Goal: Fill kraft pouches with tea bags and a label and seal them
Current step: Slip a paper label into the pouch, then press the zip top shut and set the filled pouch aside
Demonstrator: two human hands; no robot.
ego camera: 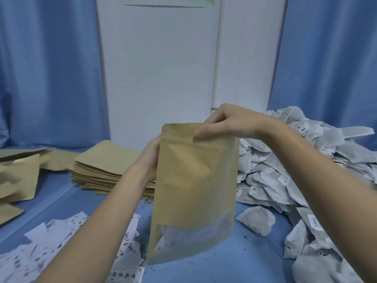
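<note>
Kraft pouch (pixel 193 193) stands upright mid-frame; right hand (pixel 226 123) fingers pinch its top zip strip, left hand (pixel 150 158) grips its left edge

I seem to be in a small hand-packing workroom. Blue curtains (pixel 47 74) hang beyond my hands, a stack of flat kraft pouches (pixel 106 170) lies left of them, a heap of tea bags (pixel 295 166) right, and printed paper labels (pixel 51 242) near my left forearm.

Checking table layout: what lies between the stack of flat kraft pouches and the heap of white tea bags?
In the head view, the upright brown kraft pouch held in both hands stands between them.
</note>
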